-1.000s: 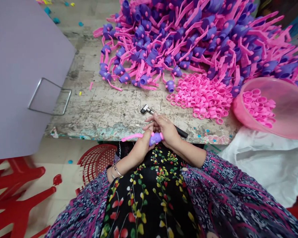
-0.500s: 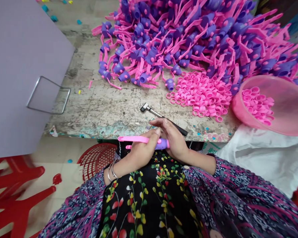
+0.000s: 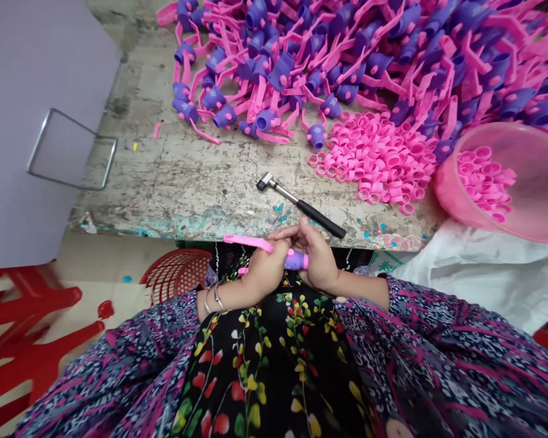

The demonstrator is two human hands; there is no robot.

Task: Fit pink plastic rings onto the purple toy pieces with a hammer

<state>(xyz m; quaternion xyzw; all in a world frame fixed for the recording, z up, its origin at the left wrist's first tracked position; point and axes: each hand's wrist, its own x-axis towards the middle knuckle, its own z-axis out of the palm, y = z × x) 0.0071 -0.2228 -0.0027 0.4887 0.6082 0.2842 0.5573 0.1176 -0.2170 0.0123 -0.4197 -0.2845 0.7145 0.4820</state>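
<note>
Just off the table's front edge, my left hand is wrapped round a purple-and-pink plastic piece. Two pink arms stick out of it to the left, past my fist. A pink band shows at the purple body's right end, by the palm of my right hand. That hand is curled against this end, its fingers meeting those of my left hand; its exact grip is partly hidden. Beyond my fingers lies a small hammer with a black handle. Loose pink rings are heaped farther back.
A large pile of purple-and-pink pieces covers the back of the table. A pink bowl with more rings stands at right, above white cloth. A grey panel with a wire handle rises at left. Below are a red basket and red stools.
My hands have drawn slightly away from the hammer, whose handle now shows whole. The piece's pink arms sit farther apart. The tabletop has shifted up in view.
</note>
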